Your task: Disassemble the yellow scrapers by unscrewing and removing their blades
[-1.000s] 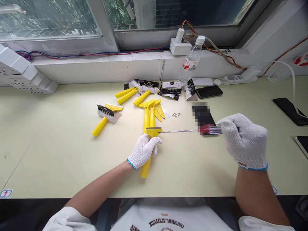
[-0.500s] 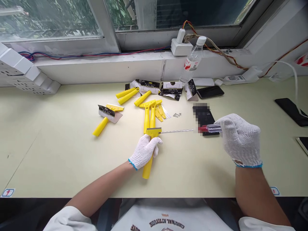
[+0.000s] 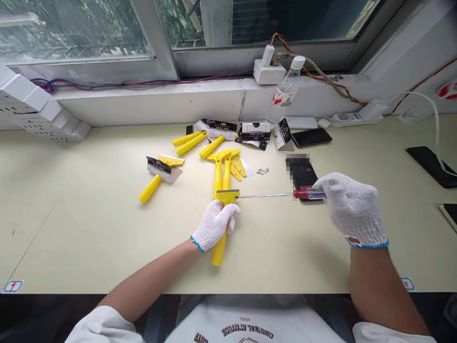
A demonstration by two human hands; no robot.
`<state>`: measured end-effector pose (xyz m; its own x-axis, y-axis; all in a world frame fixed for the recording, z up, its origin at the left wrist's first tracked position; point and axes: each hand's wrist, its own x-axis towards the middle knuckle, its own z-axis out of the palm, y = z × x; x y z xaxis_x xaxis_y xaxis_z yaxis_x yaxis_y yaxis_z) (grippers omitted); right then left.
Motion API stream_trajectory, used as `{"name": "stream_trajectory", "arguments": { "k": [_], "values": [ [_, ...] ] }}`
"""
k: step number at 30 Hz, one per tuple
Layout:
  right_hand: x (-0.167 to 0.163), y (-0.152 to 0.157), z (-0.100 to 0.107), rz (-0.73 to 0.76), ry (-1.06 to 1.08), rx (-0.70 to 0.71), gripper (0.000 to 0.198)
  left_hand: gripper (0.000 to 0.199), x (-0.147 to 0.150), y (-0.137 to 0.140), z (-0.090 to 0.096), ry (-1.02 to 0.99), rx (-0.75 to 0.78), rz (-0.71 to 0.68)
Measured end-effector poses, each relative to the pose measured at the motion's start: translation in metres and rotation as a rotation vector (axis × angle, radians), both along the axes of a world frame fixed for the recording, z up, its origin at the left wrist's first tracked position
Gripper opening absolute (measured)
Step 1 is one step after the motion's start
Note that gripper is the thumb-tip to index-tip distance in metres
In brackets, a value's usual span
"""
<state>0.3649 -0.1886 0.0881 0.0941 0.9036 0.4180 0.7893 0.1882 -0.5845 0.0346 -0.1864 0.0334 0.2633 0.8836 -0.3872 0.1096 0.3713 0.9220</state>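
My left hand (image 3: 213, 224), in a white knit glove, is closed around the neck of a yellow scraper (image 3: 219, 250) whose blade end points away from me. My gloved right hand (image 3: 352, 207) grips the clear and red handle of a screwdriver (image 3: 264, 195). Its long shaft runs level to the left, and the tip meets the right side of the scraper's head. Just beyond lie two more yellow scrapers (image 3: 217, 174), small yellow head plates (image 3: 235, 170) and a little heap of screws (image 3: 263, 171).
Loose yellow handles (image 3: 191, 143) and black-and-white card sleeves (image 3: 254, 133) lie along the back. A carded scraper (image 3: 150, 188) rests at left. A black phone (image 3: 303, 174) sits under the screwdriver handle; another phone (image 3: 312, 137) and a water bottle (image 3: 285, 90) stand behind.
My right hand has shifted slightly left and turned a little on the screwdriver handle. The left hand and the scraper hold still, with the tip at the same spot.
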Motion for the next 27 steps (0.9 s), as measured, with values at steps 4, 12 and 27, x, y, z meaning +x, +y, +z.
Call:
{"name": "stream_trajectory", "arguments": {
  "k": [4,12,27],
  "values": [
    [0.007,0.002,0.009,0.120,-0.038,0.059,0.015,0.025,0.000,-0.001,-0.001,0.008,0.003,-0.014],
    [0.008,-0.001,0.003,0.397,0.413,-0.026,0.021,0.027,0.000,0.001,-0.002,0.014,-0.005,-0.011],
    [0.009,-0.003,0.001,0.377,0.402,0.026,0.033,0.024,0.001,0.001,0.001,0.030,-0.012,-0.029]
  ]
}}
